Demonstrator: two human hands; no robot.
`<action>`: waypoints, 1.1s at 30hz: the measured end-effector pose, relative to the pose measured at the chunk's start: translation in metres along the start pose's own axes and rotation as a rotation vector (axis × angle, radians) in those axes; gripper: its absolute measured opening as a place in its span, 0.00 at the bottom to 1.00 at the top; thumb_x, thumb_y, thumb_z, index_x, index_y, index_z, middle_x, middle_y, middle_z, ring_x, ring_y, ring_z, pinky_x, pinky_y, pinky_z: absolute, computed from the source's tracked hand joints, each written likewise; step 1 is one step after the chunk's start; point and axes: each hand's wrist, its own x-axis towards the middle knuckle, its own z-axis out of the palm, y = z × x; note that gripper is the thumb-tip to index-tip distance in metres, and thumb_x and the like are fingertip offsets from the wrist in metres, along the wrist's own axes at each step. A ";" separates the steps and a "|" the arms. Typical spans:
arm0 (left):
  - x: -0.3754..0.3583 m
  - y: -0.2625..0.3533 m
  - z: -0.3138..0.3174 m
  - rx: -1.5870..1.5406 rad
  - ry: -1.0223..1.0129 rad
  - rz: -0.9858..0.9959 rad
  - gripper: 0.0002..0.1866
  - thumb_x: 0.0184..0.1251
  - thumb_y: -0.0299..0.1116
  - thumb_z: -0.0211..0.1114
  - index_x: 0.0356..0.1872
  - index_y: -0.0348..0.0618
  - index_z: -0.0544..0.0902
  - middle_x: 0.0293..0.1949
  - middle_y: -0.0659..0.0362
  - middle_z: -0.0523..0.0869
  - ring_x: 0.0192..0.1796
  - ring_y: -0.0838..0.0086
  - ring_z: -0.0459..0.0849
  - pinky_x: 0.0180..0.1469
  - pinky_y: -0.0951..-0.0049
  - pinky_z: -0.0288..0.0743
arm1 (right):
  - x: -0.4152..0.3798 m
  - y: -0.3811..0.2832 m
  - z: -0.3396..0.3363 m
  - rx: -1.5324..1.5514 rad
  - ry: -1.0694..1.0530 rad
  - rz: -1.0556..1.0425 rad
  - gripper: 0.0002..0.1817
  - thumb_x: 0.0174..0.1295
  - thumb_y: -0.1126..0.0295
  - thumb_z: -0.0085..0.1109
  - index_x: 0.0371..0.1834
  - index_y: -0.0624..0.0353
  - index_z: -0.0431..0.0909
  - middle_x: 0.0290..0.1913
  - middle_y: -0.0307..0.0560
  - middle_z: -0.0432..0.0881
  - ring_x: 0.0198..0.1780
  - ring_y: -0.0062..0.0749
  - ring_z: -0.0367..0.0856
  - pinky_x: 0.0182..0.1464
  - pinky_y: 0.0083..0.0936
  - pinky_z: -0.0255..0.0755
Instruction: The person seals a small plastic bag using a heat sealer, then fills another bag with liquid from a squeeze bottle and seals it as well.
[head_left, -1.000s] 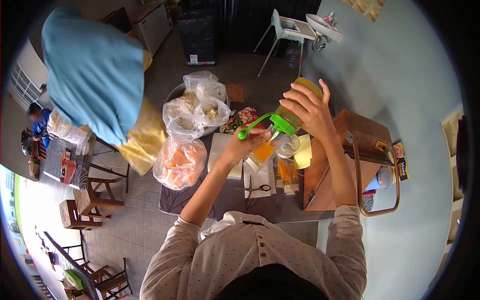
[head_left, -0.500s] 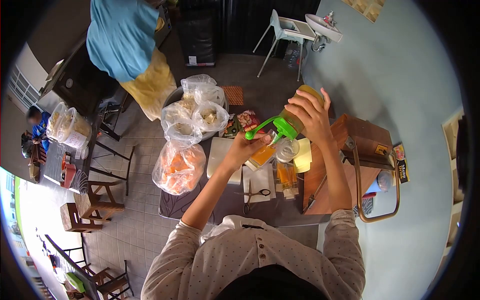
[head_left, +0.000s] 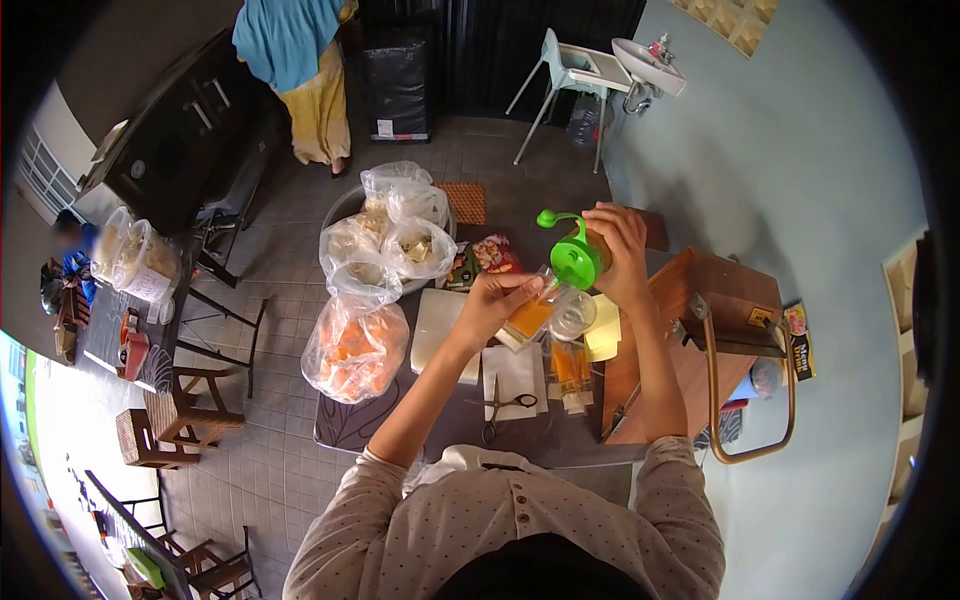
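Observation:
My right hand (head_left: 624,255) is wrapped round a bottle with a green lid (head_left: 576,263), which is tilted with its spout down. My left hand (head_left: 497,308) pinches the top edge of a small clear bag (head_left: 530,317) with orange liquid in it, just below the spout. A clear round container (head_left: 572,314) stands beside the bag. Filled orange packets (head_left: 571,365) lie nearer to me. Black-handled scissors (head_left: 510,402) rest over white sheets (head_left: 513,372) on the dark table (head_left: 390,415). Yellow paper (head_left: 603,330) lies by the container.
Clear bags (head_left: 415,240) fill a large basin at the back left, with a bag of orange items (head_left: 356,347) in front. A wooden box (head_left: 725,290) with a metal handle stands right. A person in blue (head_left: 290,50) stands far off; another sits at the far left.
The bottle has come down and turned, its green cap now swung up away from my left hand. My right hand is lower. The person in blue has moved farther away.

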 end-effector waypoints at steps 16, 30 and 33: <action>0.015 -0.015 -0.026 0.001 0.306 0.211 0.13 0.62 0.32 0.58 0.42 0.33 0.80 0.36 0.60 0.83 0.37 0.82 0.77 0.42 0.82 0.71 | -0.098 0.097 0.217 0.385 0.234 0.860 0.31 0.25 0.66 0.74 0.38 0.59 0.72 0.36 0.49 0.78 0.39 0.42 0.77 0.44 0.32 0.69; 0.017 -0.022 -0.045 0.024 0.464 0.353 0.14 0.63 0.33 0.57 0.44 0.34 0.79 0.39 0.57 0.82 0.40 0.79 0.78 0.42 0.79 0.73 | -0.146 0.096 0.244 0.415 0.128 1.249 0.36 0.24 0.69 0.73 0.44 0.65 0.69 0.39 0.50 0.77 0.41 0.42 0.77 0.46 0.31 0.69; 0.018 -0.026 -0.036 0.011 0.470 0.419 0.14 0.63 0.33 0.57 0.43 0.33 0.79 0.38 0.57 0.82 0.39 0.79 0.78 0.42 0.80 0.73 | -0.103 0.051 0.197 0.483 0.356 1.197 0.35 0.40 0.70 0.66 0.55 0.64 0.64 0.49 0.46 0.72 0.50 0.34 0.71 0.52 0.26 0.64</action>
